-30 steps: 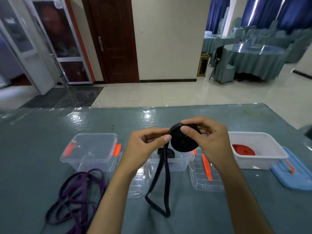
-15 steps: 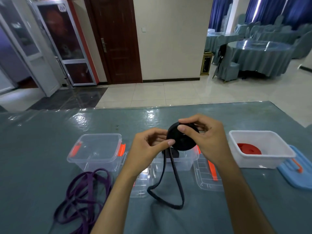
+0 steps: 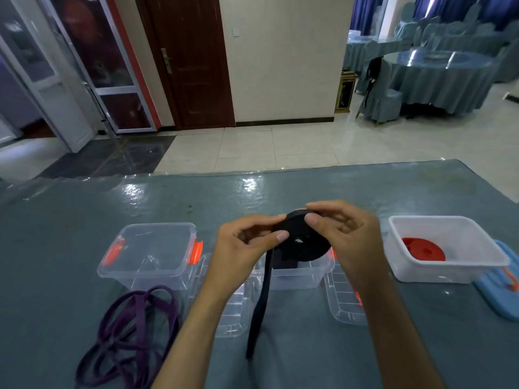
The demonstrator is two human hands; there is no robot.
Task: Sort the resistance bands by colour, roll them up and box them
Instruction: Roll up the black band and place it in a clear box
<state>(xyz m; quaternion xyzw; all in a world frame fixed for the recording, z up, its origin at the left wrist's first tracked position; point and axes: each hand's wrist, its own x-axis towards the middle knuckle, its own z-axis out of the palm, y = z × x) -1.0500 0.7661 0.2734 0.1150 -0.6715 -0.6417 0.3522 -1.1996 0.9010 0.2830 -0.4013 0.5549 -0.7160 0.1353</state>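
Both hands are raised over the table [image 3: 84,220], working 1 black band [image 3: 304,242] that is mostly wound into a flat coil. The left hand [image 3: 244,248] has its fingers curled, thumb and forefinger pinching the coil's left edge where the loose tail leaves it. The right hand [image 3: 345,237] grips the coil from the right, thumb on its near face and fingers curved over the top edge. The unrolled tail hangs straight down from the coil, and its end reaches the table between the forearms.

Right behind the hands stands a clear box [image 3: 297,273], open, with something black inside; I cannot tell what, since the coil hides most of it. A clear lid [image 3: 341,304] lies just right of it, and another clear lid [image 3: 233,313] lies to its left, partly under the left forearm. Further left is a closed clear box [image 3: 148,251] with orange clips. In front of it a purple band [image 3: 132,338] lies loose and tangled on the table. Well to the right, a white box [image 3: 449,265] holds 1 rolled red band [image 3: 424,249], and a blue lid [image 3: 502,290] lies beside it.
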